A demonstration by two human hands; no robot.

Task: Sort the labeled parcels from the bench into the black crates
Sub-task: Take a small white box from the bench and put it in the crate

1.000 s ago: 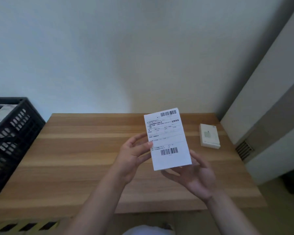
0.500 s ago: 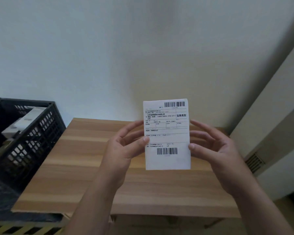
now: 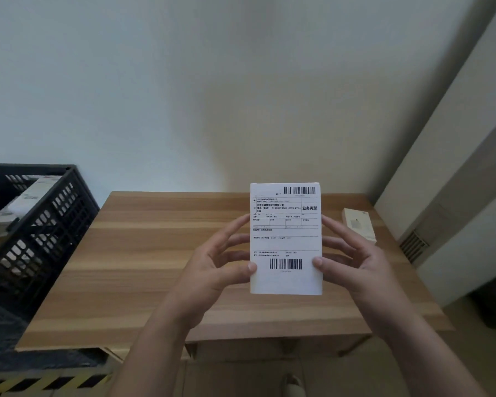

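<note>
Held upright above the tabletop (image 3: pixel 161 253), the parcel (image 3: pixel 286 239) looks light, flat and stiff, each grip, left hand (image 3: pixel 212 270) and right hand (image 3: pixel 358 262), pinching a side edge, best place to hold.

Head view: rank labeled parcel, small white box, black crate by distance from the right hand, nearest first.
1. labeled parcel: held upright between right hand and left hand, touching the right fingertips.
2. small white box: on the bench, just beyond the right hand, at the far right corner.
3. black crate: far left, past the bench's left edge.
</note>
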